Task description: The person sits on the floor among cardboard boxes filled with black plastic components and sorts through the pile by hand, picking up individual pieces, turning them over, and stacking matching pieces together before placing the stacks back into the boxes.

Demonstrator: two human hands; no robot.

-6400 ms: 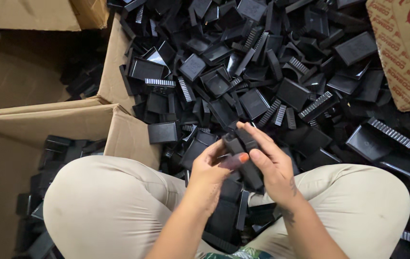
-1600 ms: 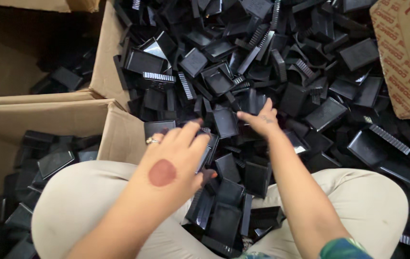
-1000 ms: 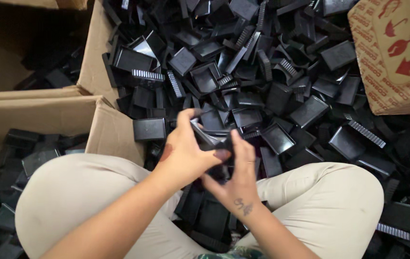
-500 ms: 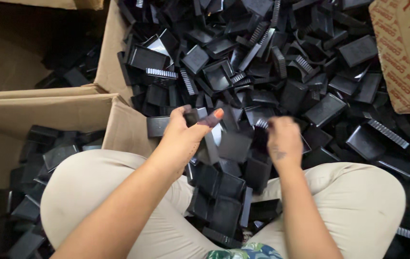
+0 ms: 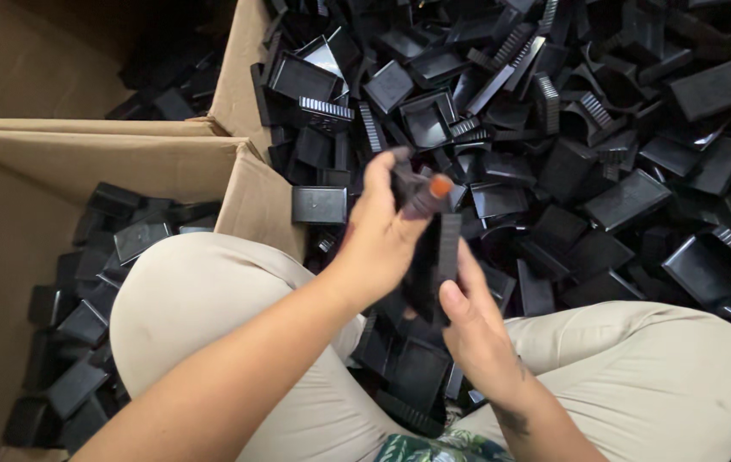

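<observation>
Black plastic parts are held in both hands above the lap. The left hand (image 5: 382, 235) is closed around the top of a dark part (image 5: 421, 197), its thumb with an orange nail pressed on the upper end. The right hand (image 5: 476, 321) is closed from below on a ribbed strip (image 5: 448, 248), which stands upright and touches the part; whether the two pieces are already joined cannot be told, since the fingers hide the seam.

Half a second earlier the hands were apart, the left holding a piece at chest height and the right blurred over the heap (image 5: 605, 128). Now they have been brought together in front of the knees, so a second piece has evidently been fetched and is being fitted against the first. That is judged to be the mating step of one assembly, not yet finished.

Loose trays and toothed strips are spread over the floor ahead and to the right. A near box (image 5: 6, 282) at the left, its flap beside the left knee, is part filled with similar black pieces; a far box (image 5: 57, 68) behind it holds fewer. Beige trousers (image 5: 639, 376) frame the work on both sides.
</observation>
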